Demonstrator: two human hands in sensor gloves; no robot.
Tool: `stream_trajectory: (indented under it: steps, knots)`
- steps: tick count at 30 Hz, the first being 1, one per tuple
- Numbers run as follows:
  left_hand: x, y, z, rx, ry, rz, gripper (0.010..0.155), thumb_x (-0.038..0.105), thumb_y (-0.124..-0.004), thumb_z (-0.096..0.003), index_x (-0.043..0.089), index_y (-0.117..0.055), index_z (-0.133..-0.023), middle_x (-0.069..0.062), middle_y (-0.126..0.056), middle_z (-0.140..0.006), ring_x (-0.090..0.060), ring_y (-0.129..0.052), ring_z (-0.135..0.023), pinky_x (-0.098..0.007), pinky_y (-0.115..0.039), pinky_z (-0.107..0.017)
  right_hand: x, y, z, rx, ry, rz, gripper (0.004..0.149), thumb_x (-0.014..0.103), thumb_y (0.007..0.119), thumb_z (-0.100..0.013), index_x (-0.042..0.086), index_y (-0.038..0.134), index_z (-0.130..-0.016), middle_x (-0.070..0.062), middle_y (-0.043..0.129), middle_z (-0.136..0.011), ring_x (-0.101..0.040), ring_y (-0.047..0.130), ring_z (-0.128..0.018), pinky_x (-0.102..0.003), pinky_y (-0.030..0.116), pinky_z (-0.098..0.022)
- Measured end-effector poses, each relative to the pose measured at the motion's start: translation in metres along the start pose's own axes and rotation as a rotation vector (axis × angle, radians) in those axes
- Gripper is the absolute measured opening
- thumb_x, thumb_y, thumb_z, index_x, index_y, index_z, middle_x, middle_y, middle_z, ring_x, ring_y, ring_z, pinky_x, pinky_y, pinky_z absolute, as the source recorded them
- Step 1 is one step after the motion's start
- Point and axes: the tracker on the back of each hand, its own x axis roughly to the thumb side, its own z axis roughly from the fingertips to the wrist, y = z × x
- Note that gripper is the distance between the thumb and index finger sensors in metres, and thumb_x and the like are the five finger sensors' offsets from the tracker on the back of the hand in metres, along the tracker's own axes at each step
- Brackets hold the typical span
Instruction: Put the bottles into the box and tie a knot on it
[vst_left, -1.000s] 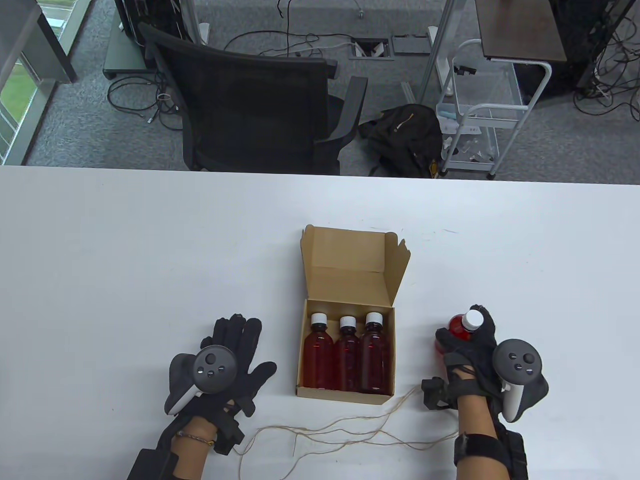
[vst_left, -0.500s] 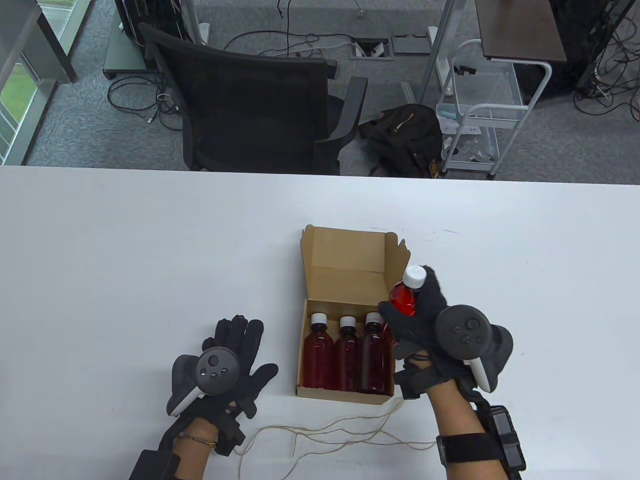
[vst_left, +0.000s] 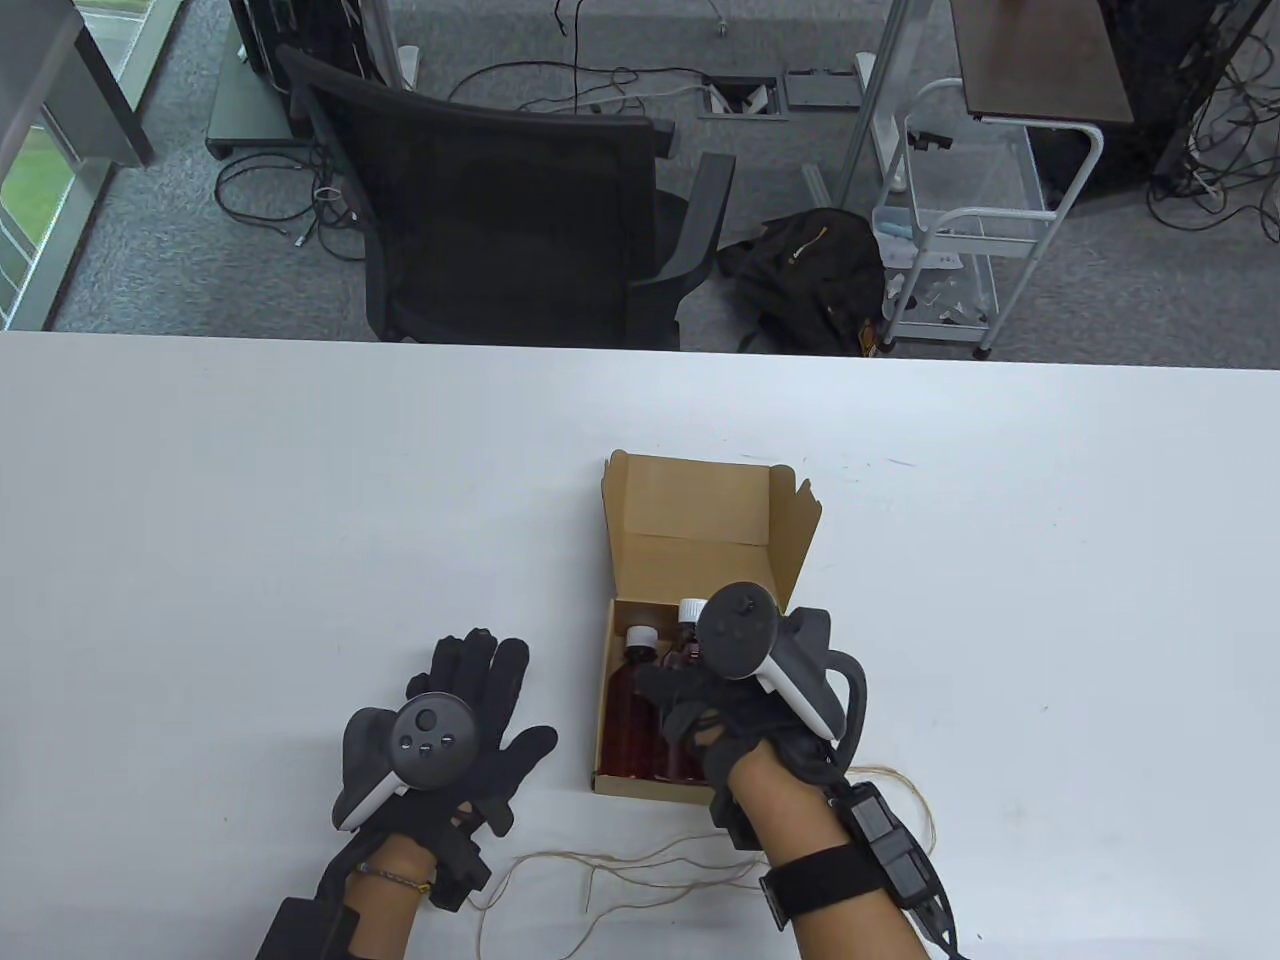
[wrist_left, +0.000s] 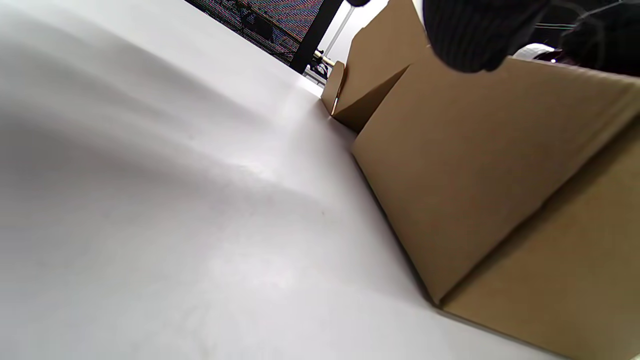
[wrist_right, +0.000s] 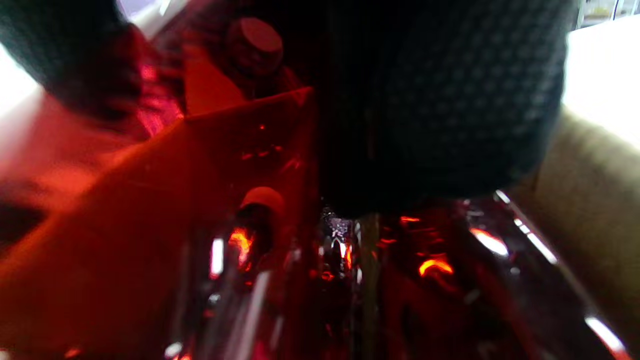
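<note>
An open brown cardboard box (vst_left: 700, 520) sits mid-table, its lid standing up at the back. Red bottles with white caps lie side by side in it; the left one (vst_left: 632, 700) shows fully and a second cap (vst_left: 690, 608) peeks out. My right hand (vst_left: 680, 700) reaches down into the box's right half and grips another red bottle (wrist_right: 400, 280), with a gloved finger (wrist_right: 440, 100) wrapped over it. That bottle is hidden under the hand in the table view. My left hand (vst_left: 470, 690) lies flat on the table left of the box (wrist_left: 475, 175), holding nothing.
Loose brown twine (vst_left: 640, 865) lies in loops on the white table (vst_left: 300, 500) in front of the box, running under my right forearm. Beyond the far table edge stand a black office chair (vst_left: 500, 200) and a white cart (vst_left: 960, 220).
My right hand has carried the red bottle from the table's right side leftward and down into the box, covering its right half. The left hand has stayed put.
</note>
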Motion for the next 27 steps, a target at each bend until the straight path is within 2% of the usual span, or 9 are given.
stream_trajectory:
  steps: [6, 11, 15, 19, 23, 25, 27]
  knots:
    - [0.000, 0.000, -0.001, -0.006, 0.004, -0.003, 0.093, 0.058, -0.076, -0.0523, 0.019, -0.029, -0.121, -0.031, -0.022, -0.126, -0.064, -0.022, -0.108, -0.077, -0.029, -0.069, 0.017, 0.003, -0.001, 0.023, 0.023, 0.162, 0.092, 0.065, 0.083, -0.044, -0.009, 0.062, -0.095, -0.026, 0.093, -0.070, -0.031, 0.106, -0.034, -0.038, 0.097, -0.017]
    - [0.000, 0.000, -0.001, -0.005, 0.005, -0.003, 0.093, 0.058, -0.076, -0.0523, 0.018, -0.029, -0.121, -0.031, -0.022, -0.126, -0.064, -0.022, -0.108, -0.077, -0.029, -0.069, 0.024, 0.003, 0.001, 0.005, 0.018, 0.236, 0.086, 0.061, 0.083, -0.045, -0.006, 0.065, -0.095, -0.025, 0.094, -0.071, -0.028, 0.107, -0.030, -0.034, 0.098, -0.013]
    - [0.000, 0.000, 0.000, -0.002, -0.002, -0.008, 0.093, 0.058, -0.076, -0.0522, 0.018, -0.030, -0.121, -0.032, -0.023, -0.126, -0.064, -0.022, -0.108, -0.077, -0.030, -0.069, 0.020, -0.003, 0.005, 0.002, 0.010, 0.198, 0.084, 0.058, 0.085, -0.045, -0.004, 0.064, -0.097, -0.024, 0.093, -0.073, -0.027, 0.107, -0.032, -0.034, 0.097, -0.015]
    - [0.001, 0.000, 0.000, 0.004, -0.005, -0.007, 0.093, 0.058, -0.076, -0.0523, 0.018, -0.029, -0.121, -0.032, -0.024, -0.126, -0.064, -0.023, -0.108, -0.076, -0.030, -0.069, 0.000, -0.022, 0.014, -0.105, -0.011, 0.113, 0.083, 0.057, 0.087, -0.044, -0.001, 0.062, -0.099, -0.024, 0.090, -0.077, -0.030, 0.104, -0.037, -0.038, 0.096, -0.019]
    - [0.001, -0.001, 0.001, 0.012, -0.006, 0.004, 0.093, 0.058, -0.076, -0.0522, 0.018, -0.029, -0.121, -0.032, -0.024, -0.126, -0.064, -0.024, -0.108, -0.076, -0.031, -0.069, -0.039, -0.039, 0.029, -0.256, -0.028, -0.047, 0.087, 0.057, 0.089, -0.043, 0.001, 0.058, -0.102, -0.026, 0.083, -0.085, -0.035, 0.101, -0.045, -0.042, 0.094, -0.026]
    - [0.001, -0.001, 0.000, 0.013, -0.007, 0.020, 0.093, 0.058, -0.076, -0.0523, 0.018, -0.028, -0.121, -0.032, -0.025, -0.126, -0.063, -0.024, -0.108, -0.076, -0.031, -0.069, -0.063, -0.039, 0.034, -0.254, -0.023, -0.145, 0.089, 0.057, 0.089, -0.043, 0.003, 0.054, -0.105, -0.028, 0.073, -0.093, -0.042, 0.095, -0.056, -0.049, 0.089, -0.036]
    - [0.000, -0.002, 0.000, 0.016, -0.006, 0.041, 0.094, 0.059, -0.076, -0.0524, 0.018, -0.027, -0.121, -0.031, -0.025, -0.126, -0.063, -0.025, -0.108, -0.075, -0.031, -0.069, -0.085, -0.033, 0.035, -0.254, -0.037, -0.258, 0.091, 0.056, 0.090, -0.043, 0.002, 0.052, -0.105, -0.029, 0.071, -0.095, -0.044, 0.092, -0.060, -0.051, 0.088, -0.039]
